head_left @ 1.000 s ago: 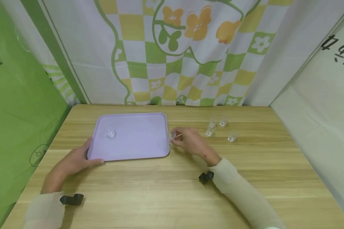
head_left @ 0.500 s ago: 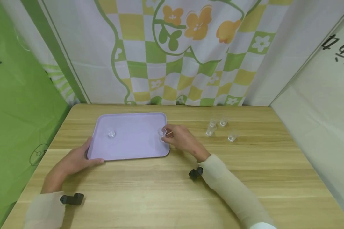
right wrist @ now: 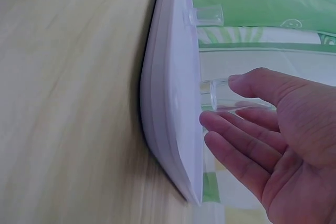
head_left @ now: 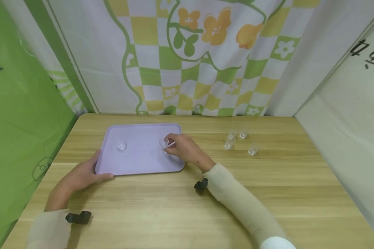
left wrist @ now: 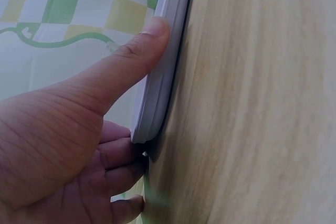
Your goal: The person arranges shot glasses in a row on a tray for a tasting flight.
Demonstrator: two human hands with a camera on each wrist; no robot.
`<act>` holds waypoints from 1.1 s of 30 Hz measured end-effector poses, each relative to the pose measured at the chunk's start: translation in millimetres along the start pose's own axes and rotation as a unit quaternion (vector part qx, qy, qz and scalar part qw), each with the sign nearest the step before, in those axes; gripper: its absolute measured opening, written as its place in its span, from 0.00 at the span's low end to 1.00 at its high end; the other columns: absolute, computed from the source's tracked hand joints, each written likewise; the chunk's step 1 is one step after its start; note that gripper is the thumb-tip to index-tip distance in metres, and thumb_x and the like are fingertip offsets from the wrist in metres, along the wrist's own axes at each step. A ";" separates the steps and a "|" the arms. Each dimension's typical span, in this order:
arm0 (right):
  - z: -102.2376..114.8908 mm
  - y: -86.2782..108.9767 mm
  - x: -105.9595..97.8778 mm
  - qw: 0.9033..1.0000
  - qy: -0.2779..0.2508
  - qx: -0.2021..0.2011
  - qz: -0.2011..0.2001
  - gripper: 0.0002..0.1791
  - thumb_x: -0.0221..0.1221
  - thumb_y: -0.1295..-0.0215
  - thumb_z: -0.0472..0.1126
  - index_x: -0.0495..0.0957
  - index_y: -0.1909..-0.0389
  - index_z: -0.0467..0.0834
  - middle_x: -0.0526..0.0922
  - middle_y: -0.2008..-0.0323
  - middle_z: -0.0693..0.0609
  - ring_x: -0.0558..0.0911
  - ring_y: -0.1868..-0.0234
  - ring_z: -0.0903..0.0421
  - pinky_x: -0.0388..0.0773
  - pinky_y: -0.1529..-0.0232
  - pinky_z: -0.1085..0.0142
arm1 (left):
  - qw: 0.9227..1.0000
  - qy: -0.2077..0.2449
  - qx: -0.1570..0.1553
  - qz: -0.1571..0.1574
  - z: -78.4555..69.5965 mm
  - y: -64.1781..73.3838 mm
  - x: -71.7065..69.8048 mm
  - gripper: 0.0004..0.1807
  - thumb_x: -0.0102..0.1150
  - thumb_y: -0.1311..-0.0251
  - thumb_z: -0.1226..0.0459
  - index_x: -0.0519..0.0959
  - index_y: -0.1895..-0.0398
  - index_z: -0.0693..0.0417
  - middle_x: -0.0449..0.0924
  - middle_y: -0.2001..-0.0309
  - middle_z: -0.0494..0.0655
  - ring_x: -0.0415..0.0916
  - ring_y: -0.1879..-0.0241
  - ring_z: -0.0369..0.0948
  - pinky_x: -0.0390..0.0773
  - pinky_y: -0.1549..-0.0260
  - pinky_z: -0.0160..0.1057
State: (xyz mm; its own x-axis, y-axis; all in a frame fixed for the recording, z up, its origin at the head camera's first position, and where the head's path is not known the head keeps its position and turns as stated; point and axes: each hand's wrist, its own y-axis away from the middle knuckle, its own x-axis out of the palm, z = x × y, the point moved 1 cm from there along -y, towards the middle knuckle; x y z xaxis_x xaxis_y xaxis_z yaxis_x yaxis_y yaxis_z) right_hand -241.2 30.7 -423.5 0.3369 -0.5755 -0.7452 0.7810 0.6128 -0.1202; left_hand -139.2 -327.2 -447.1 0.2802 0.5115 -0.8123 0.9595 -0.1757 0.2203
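A lilac tray (head_left: 137,162) lies on the wooden table. At its near left corner the left hand (head_left: 82,175) holds it, the thumb along the front rim and the other fingers at the left side. Over the tray's right part, the right hand (head_left: 186,149) pinches a small clear shot glass (head_left: 163,142) between thumb and fingers. In the right wrist view this shot glass (right wrist: 214,95) has its base close to the tray's surface; whether it touches I cannot tell. Another clear shot glass (head_left: 121,145) stands on the tray's left part.
Several more clear shot glasses stand on the table to the right, among them a front one (head_left: 253,150) and a back one (head_left: 243,134). A patterned curtain (head_left: 202,79) hangs behind the table (head_left: 162,207). Green and white sheets flank it.
The right hand has carried its shot glass leftward, from beside the tray's right edge to over the tray. The left hand and tray stay where they were.
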 end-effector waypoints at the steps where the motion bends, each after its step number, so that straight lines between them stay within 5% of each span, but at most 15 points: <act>1: 1.6 -2.3 1.4 1.000 0.001 -0.005 -0.001 0.13 0.69 0.32 0.38 0.82 0.51 0.36 0.88 0.55 0.45 0.88 0.54 0.54 0.83 0.56 0.72 | 1.000 0.000 0.000 0.000 -0.5 0.0 -0.2 0.70 0.69 0.41 0.38 0.33 0.20 0.71 0.47 0.29 0.85 0.51 0.32 0.78 0.58 0.36 0.73; 33: 31.3 -61.1 50.2 0.999 0.034 -0.001 0.003 0.15 0.69 0.32 0.41 0.83 0.49 0.40 0.89 0.54 0.49 0.85 0.54 0.59 0.78 0.52 0.74 | 1.000 -0.008 0.003 0.002 1.4 -1.9 -1.3 0.70 0.70 0.41 0.39 0.34 0.20 0.71 0.48 0.29 0.85 0.52 0.32 0.78 0.58 0.36 0.73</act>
State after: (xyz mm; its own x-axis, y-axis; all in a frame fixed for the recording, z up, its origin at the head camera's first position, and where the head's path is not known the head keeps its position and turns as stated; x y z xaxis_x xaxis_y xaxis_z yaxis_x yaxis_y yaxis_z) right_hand -255.5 -52.6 -433.1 0.3050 -0.5333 -0.7890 0.7782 0.6172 -0.1163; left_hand -141.4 -328.7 -447.3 0.2831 0.4968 -0.8204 0.9582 -0.1825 0.2201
